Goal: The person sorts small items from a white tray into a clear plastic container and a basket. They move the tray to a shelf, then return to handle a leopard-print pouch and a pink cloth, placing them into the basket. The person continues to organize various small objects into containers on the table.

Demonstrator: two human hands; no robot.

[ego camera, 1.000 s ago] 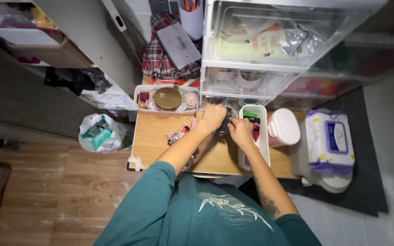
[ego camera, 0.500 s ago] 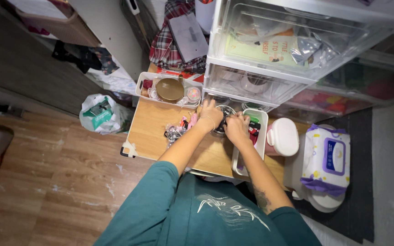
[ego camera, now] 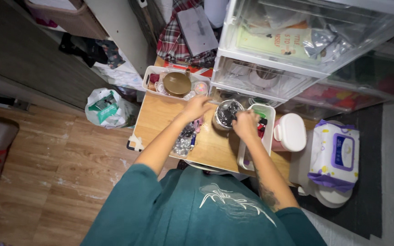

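Now: left hand (ego camera: 197, 107) off the round clear container with dark contents (ego camera: 226, 115), fingers loosely spread, holding nothing visible. Right hand (ego camera: 246, 125) curled against container's right rim; grip unclear. Container mid-far on small wooden table (ego camera: 158, 120), left of narrow white bin (ego camera: 267, 136). One-handed handling, apparently.

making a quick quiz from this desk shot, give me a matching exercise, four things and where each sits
Things:
1 clear jar
2 white bin
3 pack of wipes
4 round bronze lid

Places:
A in the small tray at the table's back edge
B far right, beyond the table
C between the two hands
D beside the right hand

Pairs: 1-C, 2-D, 3-B, 4-A
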